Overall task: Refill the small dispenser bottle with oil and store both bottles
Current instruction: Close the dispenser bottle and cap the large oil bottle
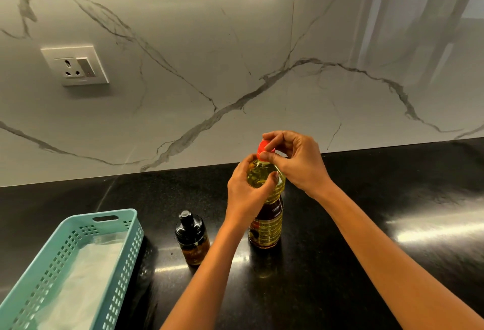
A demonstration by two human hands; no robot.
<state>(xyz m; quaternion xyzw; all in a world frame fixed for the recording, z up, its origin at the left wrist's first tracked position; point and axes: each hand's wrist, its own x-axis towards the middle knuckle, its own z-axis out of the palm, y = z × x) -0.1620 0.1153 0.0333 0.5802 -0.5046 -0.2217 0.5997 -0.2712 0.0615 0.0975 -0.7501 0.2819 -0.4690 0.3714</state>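
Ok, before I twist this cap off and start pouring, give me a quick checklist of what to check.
1. Large oil bottle upright on the black counter: ok.
2. Left hand steadying the bottle's shoulder: ok.
3. Right hand fingers on the red cap: ok. Whether the cap is already loose: cannot tell.
4. Small dispenser bottle open to receive oil: not ok, its black pump top is still on.
5. Dispenser upright and close to the left of the large bottle: ok.
6. Teal basket free for storing the bottles: ok; it holds only a white liner.
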